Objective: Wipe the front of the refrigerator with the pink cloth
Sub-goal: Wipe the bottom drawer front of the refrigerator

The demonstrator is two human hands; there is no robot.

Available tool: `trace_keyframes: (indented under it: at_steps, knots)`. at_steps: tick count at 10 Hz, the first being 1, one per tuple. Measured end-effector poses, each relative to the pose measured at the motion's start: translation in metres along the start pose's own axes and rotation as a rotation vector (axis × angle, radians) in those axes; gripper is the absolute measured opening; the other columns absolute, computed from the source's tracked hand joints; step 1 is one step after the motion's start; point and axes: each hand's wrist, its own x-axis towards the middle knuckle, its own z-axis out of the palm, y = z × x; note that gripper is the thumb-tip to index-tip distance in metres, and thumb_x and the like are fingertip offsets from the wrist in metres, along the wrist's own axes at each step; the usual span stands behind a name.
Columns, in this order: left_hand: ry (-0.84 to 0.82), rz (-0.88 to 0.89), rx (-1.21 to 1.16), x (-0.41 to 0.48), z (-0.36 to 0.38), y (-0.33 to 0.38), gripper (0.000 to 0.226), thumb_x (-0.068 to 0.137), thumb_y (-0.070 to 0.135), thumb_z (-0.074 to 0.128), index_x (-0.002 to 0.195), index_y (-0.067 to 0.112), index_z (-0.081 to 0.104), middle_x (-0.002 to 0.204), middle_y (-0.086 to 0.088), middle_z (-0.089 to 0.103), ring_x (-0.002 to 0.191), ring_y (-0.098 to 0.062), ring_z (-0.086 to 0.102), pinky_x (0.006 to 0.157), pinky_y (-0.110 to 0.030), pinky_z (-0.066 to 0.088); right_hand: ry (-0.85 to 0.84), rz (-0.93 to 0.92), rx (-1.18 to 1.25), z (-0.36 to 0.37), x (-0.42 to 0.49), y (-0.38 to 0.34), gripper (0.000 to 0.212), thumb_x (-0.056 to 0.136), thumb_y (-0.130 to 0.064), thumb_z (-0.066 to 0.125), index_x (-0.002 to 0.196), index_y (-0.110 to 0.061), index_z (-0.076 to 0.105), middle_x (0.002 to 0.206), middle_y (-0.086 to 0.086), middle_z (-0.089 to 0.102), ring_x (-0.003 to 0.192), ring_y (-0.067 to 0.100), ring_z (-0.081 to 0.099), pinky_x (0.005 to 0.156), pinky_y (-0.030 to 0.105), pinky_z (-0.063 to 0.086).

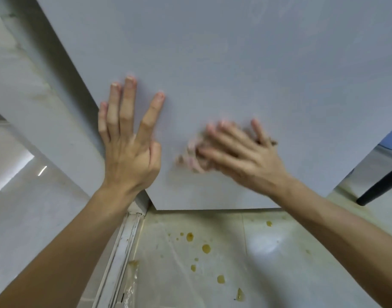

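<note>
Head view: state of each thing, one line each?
refrigerator front: faint smears near the top.
pink cloth: bunched against it under the right hand.
right hand: spread fingers pressing the cloth, motion-blurred.
left hand: fingers straight, flat on the front.
floor: spotted with yellowish drips.

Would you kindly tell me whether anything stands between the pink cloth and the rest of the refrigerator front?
Only the left hand, resting flat on the refrigerator front just left of the pink cloth that the right hand presses there. Above and to the right, nothing visible blocks the cloth.
</note>
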Motion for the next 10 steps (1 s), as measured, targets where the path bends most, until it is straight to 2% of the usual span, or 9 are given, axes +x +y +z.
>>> trace_keyframes:
  at_steps: [2,3,4,5,6,7,8,9,10]
  knots:
    - [0.006,-0.086,-0.007,-0.001,-0.013,-0.017,0.092,0.074,-0.004,0.057,0.161,0.014,0.034,0.169,-0.027,0.018,0.157,-0.042,0.008,0.129,-0.055,0.003,0.471,0.515,-0.050,-0.018,0.136,-0.004,0.039,0.109,-0.016,0.052,0.142,0.004,0.059,0.144,0.033,0.056,0.139,0.043,0.034,0.127,0.040,0.006]
    - [0.028,-0.119,-0.019,-0.004,-0.015,-0.026,0.094,0.071,-0.007,0.058,0.160,0.008,0.034,0.168,-0.028,0.020,0.157,-0.042,0.010,0.127,-0.062,0.012,0.414,0.433,0.021,0.008,0.122,-0.034,0.042,0.105,-0.009,0.057,0.146,0.003,0.056,0.152,0.028,0.051,0.147,0.043,0.035,0.129,0.044,0.014]
    - [0.026,-0.115,-0.030,-0.008,-0.017,-0.032,0.091,0.070,-0.005,0.055,0.158,0.003,0.035,0.166,-0.030,0.023,0.156,-0.043,0.014,0.123,-0.065,0.018,0.119,0.129,0.106,0.047,0.065,-0.083,0.055,0.096,0.007,0.053,0.151,-0.004,0.053,0.164,0.011,0.035,0.157,0.030,0.031,0.131,0.041,0.017]
    - [0.014,-0.110,-0.049,-0.014,-0.016,-0.035,0.091,0.068,-0.006,0.051,0.158,0.003,0.036,0.166,-0.029,0.024,0.156,-0.043,0.016,0.121,-0.066,0.021,-0.239,-0.141,0.145,0.098,-0.018,-0.124,0.062,0.090,-0.004,0.040,0.150,-0.008,0.054,0.162,0.006,0.045,0.149,0.021,0.046,0.127,0.038,0.018]
    - [0.013,-0.102,-0.068,-0.017,-0.016,-0.035,0.091,0.070,-0.008,0.052,0.159,0.004,0.035,0.166,-0.028,0.023,0.157,-0.042,0.017,0.121,-0.065,0.022,-0.425,-0.207,0.166,0.128,-0.083,-0.140,0.069,0.100,-0.026,0.046,0.165,-0.035,0.024,0.169,-0.022,0.019,0.159,0.004,0.013,0.129,0.029,-0.003]
    - [0.008,-0.115,-0.064,-0.017,-0.016,-0.034,0.090,0.073,-0.008,0.055,0.159,0.005,0.034,0.167,-0.027,0.022,0.157,-0.041,0.017,0.122,-0.064,0.022,-0.573,-0.258,0.172,0.136,-0.092,-0.136,0.074,0.101,-0.034,0.051,0.166,-0.037,0.015,0.165,-0.028,0.032,0.159,0.004,0.006,0.128,0.027,-0.004]
    - [-0.005,-0.111,-0.089,-0.017,-0.017,-0.033,0.091,0.073,-0.007,0.058,0.160,0.007,0.032,0.168,-0.026,0.022,0.158,-0.040,0.016,0.123,-0.063,0.022,-0.317,-0.231,0.231,0.117,-0.052,-0.132,0.041,0.113,-0.017,0.038,0.151,-0.019,0.054,0.160,-0.003,0.050,0.155,0.016,0.034,0.131,0.030,0.003]
    - [-0.022,-0.088,-0.081,-0.016,-0.020,-0.037,0.087,0.076,-0.004,0.058,0.159,0.007,0.035,0.167,-0.027,0.024,0.157,-0.040,0.016,0.122,-0.064,0.022,-0.012,-0.141,0.265,0.087,0.029,-0.118,0.038,0.109,-0.003,0.045,0.143,0.000,0.061,0.160,0.016,0.045,0.152,0.029,0.039,0.130,0.042,0.022]
    - [-0.017,-0.073,-0.087,-0.016,-0.022,-0.042,0.078,0.083,-0.001,0.056,0.159,0.006,0.036,0.166,-0.027,0.025,0.157,-0.039,0.015,0.122,-0.065,0.021,0.206,0.018,0.220,0.078,0.069,-0.113,0.033,0.108,-0.002,0.050,0.136,-0.002,0.068,0.154,0.014,0.052,0.149,0.026,0.045,0.127,0.042,0.032]
